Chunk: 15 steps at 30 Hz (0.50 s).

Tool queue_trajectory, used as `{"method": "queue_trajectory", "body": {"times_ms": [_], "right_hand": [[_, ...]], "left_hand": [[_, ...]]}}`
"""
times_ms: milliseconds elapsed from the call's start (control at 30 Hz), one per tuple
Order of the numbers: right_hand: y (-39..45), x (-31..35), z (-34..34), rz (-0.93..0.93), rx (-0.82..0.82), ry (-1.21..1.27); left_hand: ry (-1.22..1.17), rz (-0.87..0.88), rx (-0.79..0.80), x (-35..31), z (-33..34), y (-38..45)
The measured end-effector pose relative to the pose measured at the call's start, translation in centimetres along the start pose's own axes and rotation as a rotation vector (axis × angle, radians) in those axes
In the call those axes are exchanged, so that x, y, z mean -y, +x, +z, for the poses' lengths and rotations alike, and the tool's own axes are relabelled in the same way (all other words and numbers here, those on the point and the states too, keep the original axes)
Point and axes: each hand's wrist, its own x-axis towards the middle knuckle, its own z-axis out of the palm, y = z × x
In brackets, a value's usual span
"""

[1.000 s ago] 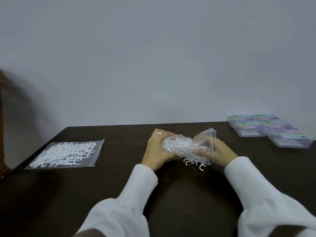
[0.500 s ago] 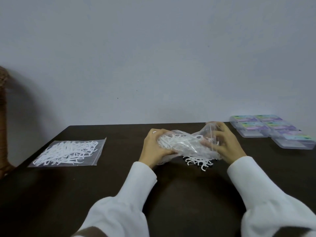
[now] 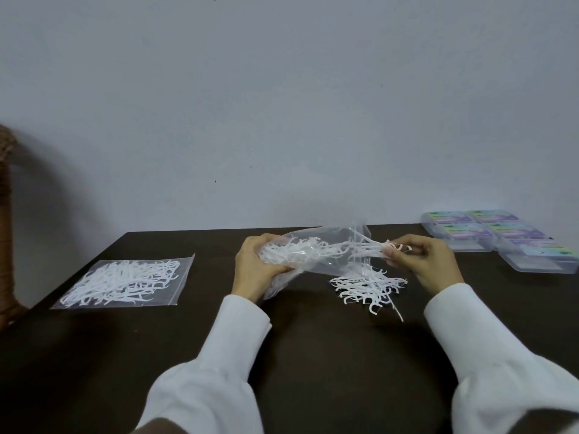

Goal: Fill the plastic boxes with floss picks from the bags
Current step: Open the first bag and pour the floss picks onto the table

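Note:
My left hand (image 3: pixel 257 270) grips the closed end of a clear plastic bag (image 3: pixel 316 261) of white floss picks, held just above the dark table (image 3: pixel 313 355). My right hand (image 3: pixel 429 261) pinches a bunch of floss picks (image 3: pixel 376 247) drawn out through the bag's open mouth. A loose pile of floss picks (image 3: pixel 366 288) lies on the table under the mouth. Several clear plastic boxes (image 3: pixel 488 234) with coloured labels sit closed at the far right.
A second flat bag of floss picks (image 3: pixel 125 281) lies at the table's left. A grey wall runs behind the far edge. A brown wicker object (image 3: pixel 6 214) stands off the left side.
My right hand has pulled to the right, drawing picks out of the bag. The bag is stretched out sideways, and more picks lie loose on the table.

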Motion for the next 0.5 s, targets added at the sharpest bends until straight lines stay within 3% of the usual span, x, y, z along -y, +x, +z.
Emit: {"method": "queue_trajectory", "body": {"times_ms": [333, 500], "right_hand": [[0.6, -1.6, -1.4, 0.186, 0.063, 0.02], [0.3, -1.6, -0.5, 0.089, 0.231, -0.321]], "left_hand": [[-0.026, -0.118, -0.242, 1.4, -1.9, 1.1], [-0.058, -0.163, -0.261, 1.8, -2.0, 1.5]]}}
